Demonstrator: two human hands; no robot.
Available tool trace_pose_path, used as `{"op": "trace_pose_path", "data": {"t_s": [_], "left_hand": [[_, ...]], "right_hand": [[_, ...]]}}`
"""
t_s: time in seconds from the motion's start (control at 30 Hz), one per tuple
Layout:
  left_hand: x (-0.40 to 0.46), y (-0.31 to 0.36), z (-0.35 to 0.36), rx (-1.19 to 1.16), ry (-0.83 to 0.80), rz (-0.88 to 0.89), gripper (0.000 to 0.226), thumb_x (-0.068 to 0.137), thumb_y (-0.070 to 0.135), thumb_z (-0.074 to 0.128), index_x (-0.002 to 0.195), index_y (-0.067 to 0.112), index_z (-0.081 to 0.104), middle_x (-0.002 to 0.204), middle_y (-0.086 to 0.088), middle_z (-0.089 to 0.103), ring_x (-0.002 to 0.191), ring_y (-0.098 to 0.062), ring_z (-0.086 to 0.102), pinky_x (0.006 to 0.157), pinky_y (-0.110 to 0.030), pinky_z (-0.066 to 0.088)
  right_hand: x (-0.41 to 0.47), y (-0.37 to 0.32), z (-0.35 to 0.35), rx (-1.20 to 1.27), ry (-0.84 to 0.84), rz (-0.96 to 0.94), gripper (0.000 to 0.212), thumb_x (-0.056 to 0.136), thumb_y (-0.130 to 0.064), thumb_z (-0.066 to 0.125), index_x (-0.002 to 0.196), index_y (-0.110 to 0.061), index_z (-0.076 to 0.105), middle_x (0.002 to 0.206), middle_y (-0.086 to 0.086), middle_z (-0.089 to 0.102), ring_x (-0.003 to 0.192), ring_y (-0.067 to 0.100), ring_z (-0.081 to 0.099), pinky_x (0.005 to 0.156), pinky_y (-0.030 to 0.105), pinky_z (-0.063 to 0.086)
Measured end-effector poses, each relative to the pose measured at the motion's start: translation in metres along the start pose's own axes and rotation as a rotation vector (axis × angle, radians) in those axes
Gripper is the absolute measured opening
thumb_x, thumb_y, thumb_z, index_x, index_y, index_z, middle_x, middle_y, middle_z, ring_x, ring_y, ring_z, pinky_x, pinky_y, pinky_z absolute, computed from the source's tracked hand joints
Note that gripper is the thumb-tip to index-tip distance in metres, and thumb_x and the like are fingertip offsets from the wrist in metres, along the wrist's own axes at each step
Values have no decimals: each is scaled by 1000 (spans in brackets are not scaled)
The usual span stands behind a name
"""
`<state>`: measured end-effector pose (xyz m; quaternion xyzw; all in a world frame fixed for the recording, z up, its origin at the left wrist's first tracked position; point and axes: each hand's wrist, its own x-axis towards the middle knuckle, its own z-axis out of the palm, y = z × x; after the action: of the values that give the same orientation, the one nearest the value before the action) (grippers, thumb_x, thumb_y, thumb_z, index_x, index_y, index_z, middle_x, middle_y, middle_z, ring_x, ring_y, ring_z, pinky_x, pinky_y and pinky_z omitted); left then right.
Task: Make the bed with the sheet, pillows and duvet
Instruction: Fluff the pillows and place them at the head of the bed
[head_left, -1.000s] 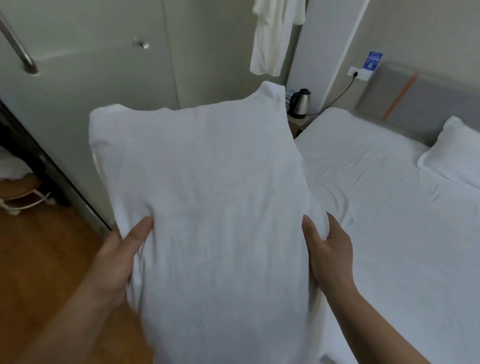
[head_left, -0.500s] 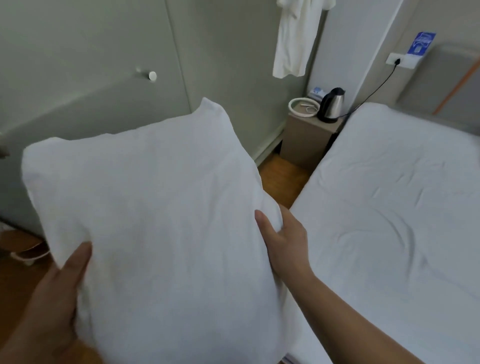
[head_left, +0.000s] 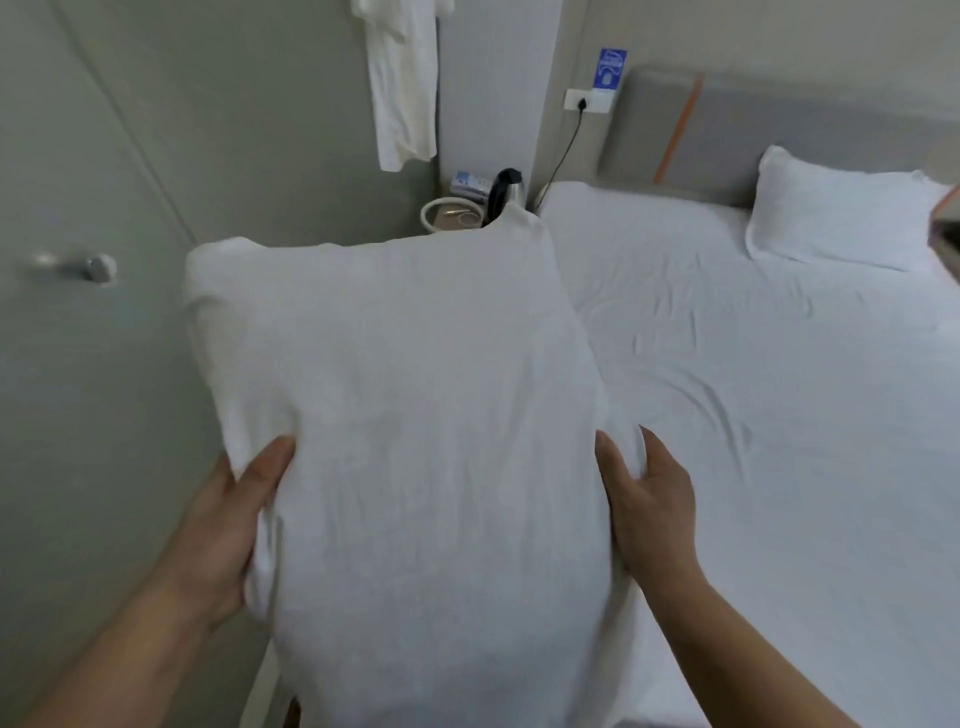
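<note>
step: pillow placing | left hand (head_left: 223, 525) and right hand (head_left: 649, 499) grip pillow (head_left: 415, 441) sides | next, likely: lay it far left on bed (head_left: 753, 415), beside second pillow (head_left: 841, 218)

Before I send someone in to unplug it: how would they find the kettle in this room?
Start at the grey headboard and go to the bed's left corner. On the small stand there, beside a white ring-shaped tray, stands the kettle, black-handled, half hidden behind the held pillow.
</note>
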<state>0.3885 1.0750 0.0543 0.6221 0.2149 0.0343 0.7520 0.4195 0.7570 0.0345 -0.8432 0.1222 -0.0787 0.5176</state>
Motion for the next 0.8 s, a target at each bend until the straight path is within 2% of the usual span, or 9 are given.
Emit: {"op": "trace_pose_path", "data": {"t_s": [0.23, 0.3, 0.37, 0.4, 0.5, 0.57, 0.6, 0.7, 0.8], "left_hand": [[105, 20, 51, 25, -208, -23, 109, 26, 72, 86, 119, 21, 63, 109, 6, 74, 98, -9, 70, 72, -23, 59], [140, 20, 71, 10, -243, -41, 91, 49, 60, 85, 127, 21, 59, 113, 4, 72, 100, -11, 69, 80, -26, 58], [179, 19, 90, 14, -242, -39, 66, 71, 41, 69, 132, 20, 56, 115, 4, 71, 102, -12, 67, 85, -30, 57], [199, 21, 100, 15, -229, -41, 63, 73, 38, 65, 132, 20, 56, 114, 4, 71, 100, -11, 68, 85, -30, 57], [263, 33, 135, 56, -155, -49, 59, 76, 39, 63, 131, 19, 57, 113, 5, 71, 100, -12, 66, 100, -40, 48], [299, 47, 159, 65, -141, -30, 45, 80, 38, 62, 122, 19, 61, 107, 8, 73, 95, -9, 68, 95, -35, 51], [315, 55, 172, 74, -139, -19, 44, 79, 38, 62, 120, 19, 62, 106, 8, 73, 93, -9, 68, 93, -34, 52], [364, 73, 206, 90, -152, -31, 59, 77, 40, 63, 132, 18, 57, 116, 1, 70, 105, -18, 65, 101, -41, 44], [411, 85, 239, 90, -179, -16, 60, 79, 39, 62, 135, 16, 55, 118, 0, 69, 108, -19, 64, 102, -41, 43]], "right_hand": [[47, -1, 6, 14, 215, 56, 20, 92, -52, 59, 94, -33, 66, 87, -20, 70, 82, -3, 64, 70, 24, 46], [74, 6, 14, 20, 250, 75, 25, 88, -56, 57, 94, -33, 66, 87, -21, 69, 81, -3, 64, 69, 24, 46], [109, 12, 25, 31, 262, 95, 19, 92, -51, 60, 93, -33, 65, 86, -23, 68, 82, -4, 63, 68, 21, 43], [129, 13, 32, 37, 261, 103, 15, 93, -47, 60, 93, -33, 65, 86, -24, 68, 82, -4, 63, 68, 20, 42], [204, 12, 45, 47, 247, 110, 11, 94, -45, 60, 93, -35, 65, 87, -26, 67, 84, -5, 62, 67, 18, 41], [252, 1, 45, 43, 227, 104, 11, 93, -46, 60, 96, -37, 65, 90, -29, 66, 86, -8, 61, 68, 15, 41], [277, -4, 44, 43, 226, 100, 11, 93, -47, 60, 97, -38, 65, 91, -31, 66, 87, -9, 61, 68, 14, 41], [339, -13, 44, 62, 234, 96, 15, 93, -49, 60, 100, -37, 66, 91, -29, 67, 86, -10, 61, 69, 14, 41], [389, -17, 44, 54, 277, 93, 18, 91, -51, 59, 99, -36, 66, 90, -24, 69, 86, -7, 62, 68, 15, 41]]}}
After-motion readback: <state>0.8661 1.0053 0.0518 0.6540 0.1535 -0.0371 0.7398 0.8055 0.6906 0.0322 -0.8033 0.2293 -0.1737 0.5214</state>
